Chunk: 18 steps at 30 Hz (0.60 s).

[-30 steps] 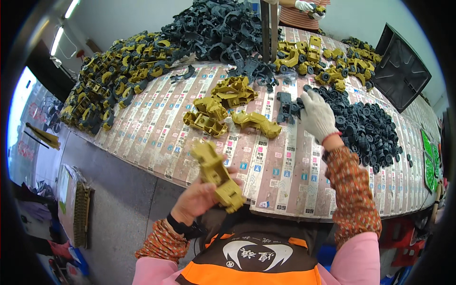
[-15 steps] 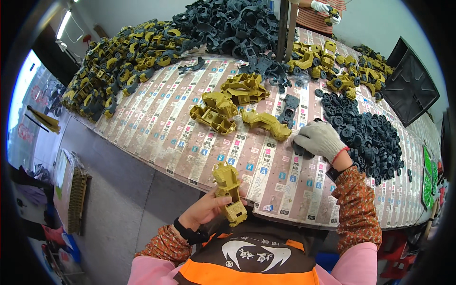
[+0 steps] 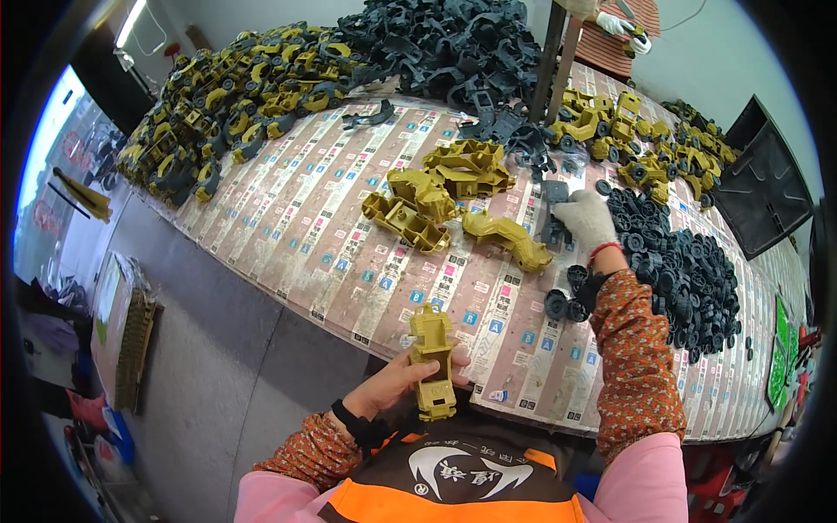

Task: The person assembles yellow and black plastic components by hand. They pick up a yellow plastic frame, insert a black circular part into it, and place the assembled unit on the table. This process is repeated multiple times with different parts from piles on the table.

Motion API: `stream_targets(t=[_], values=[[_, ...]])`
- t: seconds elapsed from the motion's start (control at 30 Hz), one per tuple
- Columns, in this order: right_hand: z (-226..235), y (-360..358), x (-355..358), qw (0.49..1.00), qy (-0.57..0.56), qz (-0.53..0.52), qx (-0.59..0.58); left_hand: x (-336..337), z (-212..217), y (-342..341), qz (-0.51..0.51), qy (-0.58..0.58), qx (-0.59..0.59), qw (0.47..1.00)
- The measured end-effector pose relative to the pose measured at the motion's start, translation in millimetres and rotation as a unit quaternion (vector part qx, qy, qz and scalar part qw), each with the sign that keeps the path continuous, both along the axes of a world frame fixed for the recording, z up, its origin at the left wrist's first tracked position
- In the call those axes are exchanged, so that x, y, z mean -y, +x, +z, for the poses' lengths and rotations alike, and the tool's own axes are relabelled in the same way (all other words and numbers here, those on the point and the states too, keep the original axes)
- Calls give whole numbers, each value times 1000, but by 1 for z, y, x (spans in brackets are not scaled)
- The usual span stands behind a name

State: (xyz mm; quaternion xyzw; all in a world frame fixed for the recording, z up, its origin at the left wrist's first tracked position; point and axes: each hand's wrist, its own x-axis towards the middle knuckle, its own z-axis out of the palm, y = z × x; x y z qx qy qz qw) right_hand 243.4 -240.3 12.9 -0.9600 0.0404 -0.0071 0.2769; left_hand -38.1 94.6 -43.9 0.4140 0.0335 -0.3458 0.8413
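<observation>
Holding a yellow shell [image 3: 434, 349] upright in the bare left hand [image 3: 388, 383], right by the table's [image 3: 305, 235] near edge, wrapping it snugly between thumb and fingers with the hollow side showing. Touching a dark part [image 3: 553, 196] with the gloved right hand [image 3: 588, 218], bending the fingers over it on the tabletop. Honestly not managing to tell a closed grip from a loose touch there, with the glove covering the fingertips. Seeing that dark part sitting between a few spare shells [image 3: 471, 166] on the left and a big wheel pile [image 3: 684, 270] on the right. Also noticing some loose wheels [image 3: 556, 303] lying just left of the right wrist. Looking farther back, finding a yellow-and-grey heap [image 3: 235, 105] at left, a dark heap [image 3: 445, 52] beside it, and a black bin [image 3: 767, 187] standing tilted at far right. Spotting a co-worker's gloved hand [image 3: 615, 23] up top too.
</observation>
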Motion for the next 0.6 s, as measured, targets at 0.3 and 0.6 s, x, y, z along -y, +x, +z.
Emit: stream_targets(t=[0.3,0.6], values=[[60,39,35,987,139,-20,79,-4,-1,5,-18,-18,1,1000],[-6,-33,-10,955,-221,182,71,-4,5,4,-16,-12,3,1000]])
